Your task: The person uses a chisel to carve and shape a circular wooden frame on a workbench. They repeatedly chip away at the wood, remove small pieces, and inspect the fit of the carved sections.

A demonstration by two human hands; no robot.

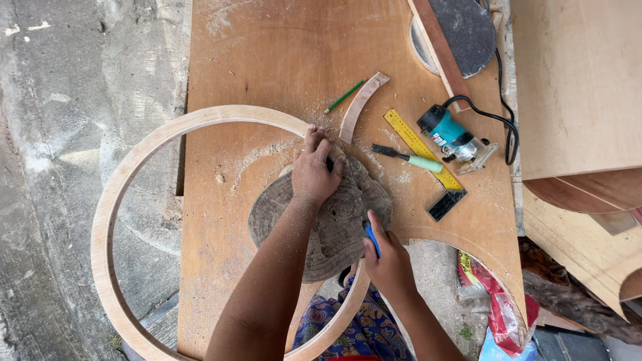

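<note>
While the left hand (314, 172) presses flat with fingers together on the round log slice (331, 224) over the big wooden ring (107, 220), the right hand (386, 257), curled around a blue-handled tool (371, 239) at the slice's near edge, seems mid-marking, needing a steady hold.

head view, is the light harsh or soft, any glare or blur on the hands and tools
Head view: soft, even daylight, only faint shadows under the left hand and wooden ring; no glare on the plywood sheet; right hand, trim router and yellow square sharp.
</note>
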